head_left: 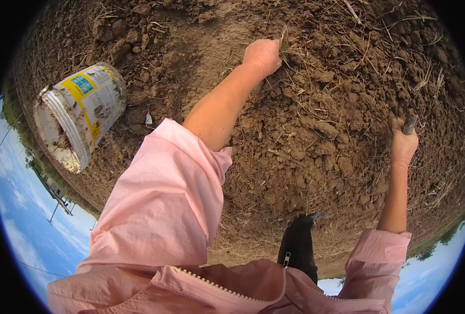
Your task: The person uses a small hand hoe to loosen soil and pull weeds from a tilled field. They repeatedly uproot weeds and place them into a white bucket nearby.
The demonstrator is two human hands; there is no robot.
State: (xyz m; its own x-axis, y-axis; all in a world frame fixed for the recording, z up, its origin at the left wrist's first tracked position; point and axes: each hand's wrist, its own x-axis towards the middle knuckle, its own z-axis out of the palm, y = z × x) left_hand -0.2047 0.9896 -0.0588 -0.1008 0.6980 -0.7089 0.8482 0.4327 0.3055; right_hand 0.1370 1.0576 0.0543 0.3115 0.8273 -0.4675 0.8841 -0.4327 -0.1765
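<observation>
Out at arm's length, my left hand [262, 57] is closed in a fist at a tuft of weeds [284, 49] with green and dry stalks. The stalks stick out beyond the fingers, close to the loose brown soil. Over on the right, my right hand [405, 145] grips a short wooden handle [410, 122], whose stub end shows above the fist. Whatever the handle belongs to is hidden. Clods and dry straw cover the soil [307, 145] between both hands.
A dirty white plastic bucket [95, 106] with a yellow and blue label lies on its side at the left. Its mouth faces me, with plant scraps inside. My dark boot [297, 243] stands on the soil. A smoother earth strip [213, 51] runs left of my left hand.
</observation>
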